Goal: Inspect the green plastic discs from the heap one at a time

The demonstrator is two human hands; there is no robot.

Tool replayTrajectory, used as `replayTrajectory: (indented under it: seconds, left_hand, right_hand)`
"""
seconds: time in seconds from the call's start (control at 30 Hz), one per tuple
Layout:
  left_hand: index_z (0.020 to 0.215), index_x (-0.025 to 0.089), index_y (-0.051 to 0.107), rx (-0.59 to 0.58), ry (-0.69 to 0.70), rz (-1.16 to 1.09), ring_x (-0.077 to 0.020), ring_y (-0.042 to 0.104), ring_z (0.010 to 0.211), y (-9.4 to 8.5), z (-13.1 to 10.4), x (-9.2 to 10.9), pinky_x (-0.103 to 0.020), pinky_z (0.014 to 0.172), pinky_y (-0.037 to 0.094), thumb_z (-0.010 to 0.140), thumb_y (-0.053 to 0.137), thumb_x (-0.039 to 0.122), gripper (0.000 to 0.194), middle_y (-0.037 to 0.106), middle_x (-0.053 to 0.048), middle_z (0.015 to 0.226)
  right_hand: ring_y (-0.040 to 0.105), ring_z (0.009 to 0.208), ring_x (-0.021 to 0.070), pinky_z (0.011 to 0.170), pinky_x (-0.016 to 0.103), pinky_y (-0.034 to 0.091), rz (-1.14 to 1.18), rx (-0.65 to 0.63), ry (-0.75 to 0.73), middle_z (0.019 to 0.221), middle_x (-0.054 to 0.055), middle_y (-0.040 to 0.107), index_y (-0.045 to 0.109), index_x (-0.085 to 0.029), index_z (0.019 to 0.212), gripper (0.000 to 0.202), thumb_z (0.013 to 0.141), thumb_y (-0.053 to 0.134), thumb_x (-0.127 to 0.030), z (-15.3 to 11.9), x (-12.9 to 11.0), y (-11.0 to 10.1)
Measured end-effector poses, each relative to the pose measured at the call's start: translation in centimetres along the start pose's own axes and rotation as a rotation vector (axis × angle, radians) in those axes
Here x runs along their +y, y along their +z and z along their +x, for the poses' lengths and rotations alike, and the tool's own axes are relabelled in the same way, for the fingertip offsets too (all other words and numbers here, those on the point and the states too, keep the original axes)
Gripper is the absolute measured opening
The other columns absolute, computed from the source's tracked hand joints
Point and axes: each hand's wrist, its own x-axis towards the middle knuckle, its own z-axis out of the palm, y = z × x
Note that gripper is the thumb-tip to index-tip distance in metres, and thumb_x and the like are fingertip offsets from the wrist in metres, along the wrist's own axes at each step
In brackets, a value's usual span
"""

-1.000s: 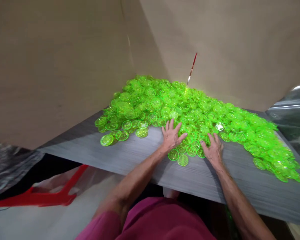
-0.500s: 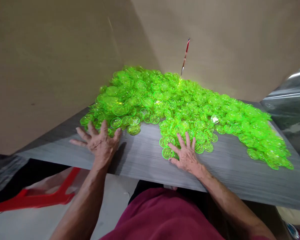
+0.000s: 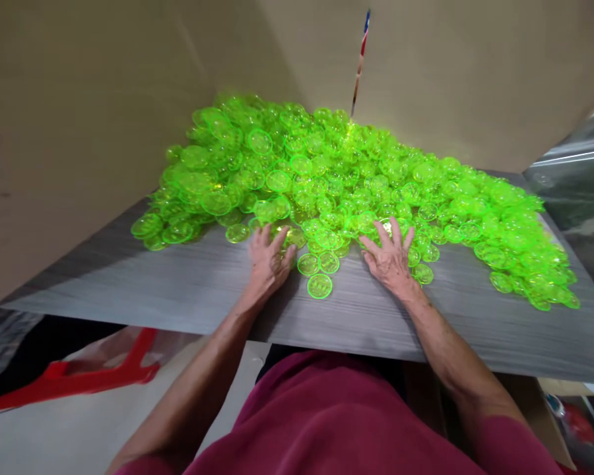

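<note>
A wide heap of shiny, see-through green plastic coins (image 3: 301, 165) lies on the grey wood-grain table (image 3: 178, 287). My left hand (image 3: 271, 260) rests at the heap's front edge left of centre, fingers reaching onto the coins. It is open, palm down. To its right my right hand (image 3: 390, 256) lies palm down with spread fingers touching the pile, also open. Neither hand shows a coin in its grip, though the palms are hidden. Between the hands a few loose coins stick out toward me, the nearest a single flat coin (image 3: 319, 286).
Tan board walls (image 3: 426, 72) stand behind and left of the heap. A thin coloured slit (image 3: 359, 66) shows in the back wall. Clear plastic sheeting (image 3: 579, 178) hangs at the right. Below the table's left edge is a red plastic frame (image 3: 99, 376).
My left hand has moved right, from the heap's left end to near the middle. My right hand has slid slightly right and forward onto the coins. The camera view has shifted a little.
</note>
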Motion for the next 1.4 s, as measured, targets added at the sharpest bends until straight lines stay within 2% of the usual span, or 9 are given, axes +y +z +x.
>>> replayTrajectory:
  seconds: [0.1,0.23,0.37,0.47,0.67,0.9,1.03,1.27,1.4]
  left_hand:
    - [0.139,0.023,0.063,-0.029,0.123,-0.243,-0.0354,0.041,0.15,0.8,0.4,0.6,-0.061,0.121,0.035,0.099,0.054,0.05,0.049,0.049,-0.017,0.157]
    - [0.129,0.023,0.069,0.053,0.162,-0.449,-0.0277,0.054,0.141,-0.1,0.1,0.6,-0.052,0.118,0.043,0.1,0.054,0.047,0.041,0.06,-0.013,0.148]
    - [0.115,0.021,0.074,0.21,0.1,-0.403,-0.0261,0.066,0.124,-1.5,-1.7,-0.2,-0.049,0.111,0.05,0.097,0.058,0.04,0.031,0.072,-0.012,0.13]
    - [0.109,0.019,0.076,0.277,0.062,-0.282,-0.0264,0.069,0.116,-2.1,-3.2,-0.6,-0.047,0.107,0.053,0.093,0.062,0.037,0.028,0.073,-0.012,0.123]
    - [0.105,0.018,0.076,0.225,0.065,-0.212,-0.0267,0.072,0.11,-2.2,-4.3,-0.7,-0.045,0.099,0.057,0.092,0.058,0.033,0.026,0.073,-0.013,0.123]
    - [0.11,0.018,0.074,0.257,0.069,-0.198,-0.0265,0.071,0.111,-2.2,-4.3,-0.5,-0.046,0.102,0.056,0.094,0.058,0.036,0.03,0.073,-0.013,0.121]
    - [0.113,0.02,0.074,0.214,0.164,-0.106,-0.0293,0.068,0.118,-1.9,-5.1,-0.3,-0.048,0.104,0.056,0.092,0.066,0.041,0.031,0.07,-0.014,0.13]
    - [0.117,0.021,0.073,0.036,0.27,-0.07,-0.0305,0.067,0.121,-0.7,-4.1,0.2,-0.049,0.102,0.058,0.093,0.065,0.034,0.028,0.067,-0.014,0.134]
    - [0.118,0.022,0.073,0.114,0.25,-0.088,-0.0291,0.067,0.121,-1.1,-2.6,1.2,-0.049,0.101,0.058,0.095,0.064,0.035,0.028,0.068,-0.013,0.131]
  right_hand:
    - [0.032,0.148,0.041,0.117,0.076,0.018,0.045,0.119,-0.025,0.147,0.007,0.056,0.07,-0.032,0.122,0.03,0.093,0.064,-0.028,-0.5,0.0,-0.4]
    - [0.044,0.138,0.0355,0.115,0.064,0.03,0.158,0.222,-0.206,0.133,0.009,0.064,0.073,-0.026,0.112,0.022,0.094,0.061,-0.027,-1.1,-1.6,-1.2]
    - [0.054,0.118,0.0302,0.101,0.051,0.042,0.347,0.107,-0.421,0.119,0.01,0.069,0.075,-0.022,0.11,0.023,0.093,0.063,-0.034,-1.6,-4.3,-1.3]
    - [0.051,0.117,0.0321,0.095,0.05,0.041,0.357,0.022,-0.5,0.126,0.013,0.066,0.075,-0.022,0.113,0.034,0.092,0.066,-0.047,-1.7,-5.8,-0.9]
    - [0.05,0.116,0.0306,0.096,0.049,0.039,0.262,-0.08,-0.429,0.127,0.012,0.066,0.076,-0.023,0.106,0.023,0.095,0.067,-0.041,-1.6,-6.2,-0.6]
    - [0.054,0.109,0.0289,0.096,0.047,0.038,0.152,-0.041,-0.235,0.118,0.013,0.07,0.074,-0.018,0.1,0.016,0.098,0.061,-0.028,-1.5,-5.0,-1.5]
    - [0.055,0.108,0.0296,0.092,0.045,0.041,0.158,0.026,-0.161,0.117,0.014,0.071,0.073,-0.017,0.099,0.016,0.098,0.06,-0.026,-1.7,-4.9,-1.4]
    - [0.06,0.108,0.0257,0.091,0.043,0.047,0.389,0.058,-0.385,0.119,0.01,0.072,0.074,-0.021,0.099,0.015,0.095,0.06,-0.02,-1.5,-5.0,-1.0]
    - [0.064,0.106,0.0242,0.091,0.043,0.05,0.468,0.125,-0.39,0.117,0.01,0.074,0.076,-0.021,0.098,0.019,0.094,0.058,-0.014,-1.4,-4.4,-1.0]
